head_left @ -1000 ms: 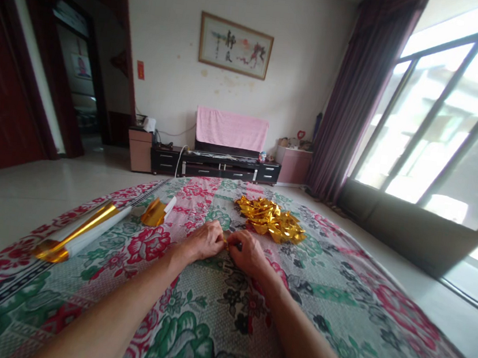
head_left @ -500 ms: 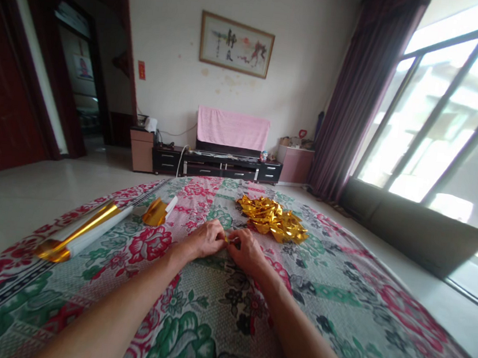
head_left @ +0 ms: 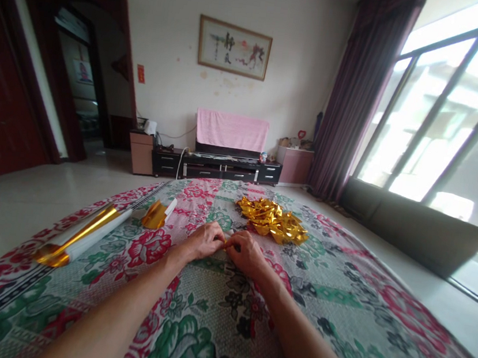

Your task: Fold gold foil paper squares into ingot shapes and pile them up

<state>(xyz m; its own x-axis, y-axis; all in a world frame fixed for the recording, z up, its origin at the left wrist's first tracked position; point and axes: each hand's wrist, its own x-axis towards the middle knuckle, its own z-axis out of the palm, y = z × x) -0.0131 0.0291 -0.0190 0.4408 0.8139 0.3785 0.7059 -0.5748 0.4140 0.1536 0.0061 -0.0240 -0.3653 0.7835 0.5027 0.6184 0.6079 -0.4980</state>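
My left hand (head_left: 206, 240) and my right hand (head_left: 246, 251) meet over the middle of the flowered cloth (head_left: 189, 335). Both are closed, fingertips pinching a tiny piece of gold foil (head_left: 226, 243) between them, mostly hidden by the fingers. Just beyond my right hand lies a heap of folded gold foil pieces (head_left: 275, 221). To the left of my hands rests a small curled gold foil sheet (head_left: 156, 214) with a white side showing. Farther left is a larger roll of gold and white foil (head_left: 84, 235).
Past the cloth's far edge stands a low black cabinet (head_left: 222, 171) with a pink towel (head_left: 231, 130) over something on it. A framed picture (head_left: 234, 48) hangs on the wall. A purple curtain (head_left: 343, 110) and windows are at right, dark doors at left.
My fingertips have shifted slightly around the small foil piece, and the view has tilted a little. The heap and the foil rolls stay where they were on the cloth.
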